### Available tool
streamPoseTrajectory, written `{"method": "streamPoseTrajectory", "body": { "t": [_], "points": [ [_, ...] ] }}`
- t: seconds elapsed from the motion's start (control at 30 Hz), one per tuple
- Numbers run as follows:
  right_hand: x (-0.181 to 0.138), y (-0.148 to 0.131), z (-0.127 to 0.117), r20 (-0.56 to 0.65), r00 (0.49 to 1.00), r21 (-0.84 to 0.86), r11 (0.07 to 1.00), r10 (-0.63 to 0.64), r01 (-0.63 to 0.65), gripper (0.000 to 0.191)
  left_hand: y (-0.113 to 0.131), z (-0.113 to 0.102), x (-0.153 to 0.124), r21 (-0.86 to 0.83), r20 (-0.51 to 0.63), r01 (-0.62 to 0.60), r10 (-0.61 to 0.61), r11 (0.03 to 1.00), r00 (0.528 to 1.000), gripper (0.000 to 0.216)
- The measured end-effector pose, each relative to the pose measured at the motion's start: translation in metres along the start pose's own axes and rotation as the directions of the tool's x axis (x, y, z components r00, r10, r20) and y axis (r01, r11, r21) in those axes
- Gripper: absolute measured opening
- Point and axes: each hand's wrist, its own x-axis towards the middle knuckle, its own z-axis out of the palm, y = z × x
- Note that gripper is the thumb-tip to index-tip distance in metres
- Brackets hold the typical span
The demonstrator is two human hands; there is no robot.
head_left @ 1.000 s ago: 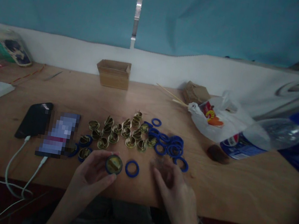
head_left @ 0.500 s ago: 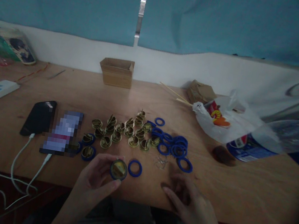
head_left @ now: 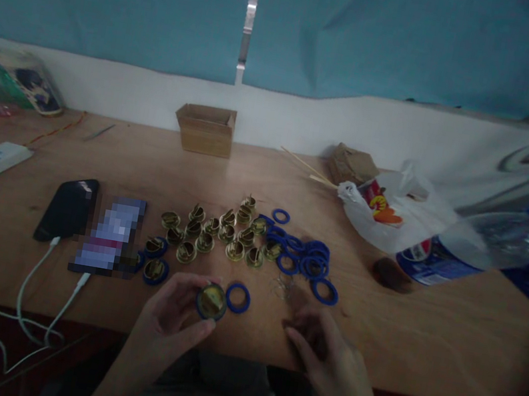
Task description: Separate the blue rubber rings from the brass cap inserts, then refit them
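My left hand (head_left: pixel 173 318) is closed on a round brass-coloured metal fitting with a blue ring around it (head_left: pixel 212 301), its open side with a raised tab facing up. Just right of that fitting, a loose blue ring (head_left: pixel 238 298) lies flat on the table. My right hand (head_left: pixel 328 347) hovers low over the wood, fingers curled and thumb near the fingertips; anything between them is too small to make out. Thin bent wires (head_left: pixel 282 287) lie beyond those fingertips. Several brass fittings (head_left: pixel 205 242) and a cluster of blue rings (head_left: pixel 316 261) spread out in front.
Left of the parts lie a black phone (head_left: pixel 68 209) and a second phone (head_left: pixel 111 233), both on white cables. An open cardboard box (head_left: pixel 207 133) stands at the back. To the right are a plastic bag (head_left: pixel 371 226) and a lying drink bottle (head_left: pixel 447 259).
My right hand has shifted slightly left, nearer the thin wires, with its fingers drawn closer together. The left hand keeps the fitting almost in place, turned slightly.
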Motion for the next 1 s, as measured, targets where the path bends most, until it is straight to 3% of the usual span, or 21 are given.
{"method": "streamPoseTrajectory", "body": {
  "t": [0.17,0.27,0.37,0.6,0.7,0.9,1.0],
  "points": [
    [0.002,-0.007,0.000,-0.011,0.996,0.146,0.986,-0.083,0.084,0.015,0.001,0.000,-0.002,-0.001,0.001,-0.023,0.023,1.000,1.000,0.036],
    [0.003,-0.022,0.001,0.005,1.000,0.343,0.939,0.025,-0.025,0.015,0.003,0.001,-0.004,0.045,-0.015,-0.046,0.047,0.998,0.999,0.034],
    [0.005,-0.044,0.002,0.029,0.993,0.562,0.820,0.112,-0.109,0.019,0.007,0.002,-0.006,0.125,-0.019,-0.072,0.075,0.989,0.997,0.033],
    [0.007,-0.071,0.016,0.230,0.972,0.826,0.519,0.041,-0.218,0.013,0.019,0.008,-0.014,0.355,0.044,-0.211,0.209,0.911,0.977,0.037],
    [0.007,-0.069,0.025,0.275,0.961,0.885,0.400,-0.040,-0.237,0.010,0.024,0.011,-0.015,0.435,0.062,-0.253,0.251,0.864,0.966,0.037],
    [0.009,-0.068,0.029,0.250,0.961,0.908,0.372,-0.120,-0.190,0.016,0.026,0.016,-0.019,0.494,0.045,-0.313,0.335,0.811,0.941,0.039],
    [0.009,-0.070,0.028,0.287,0.944,0.919,0.323,-0.160,-0.225,0.015,0.026,0.016,-0.020,0.553,0.109,-0.355,0.357,0.753,0.928,0.046]
  ]
}}
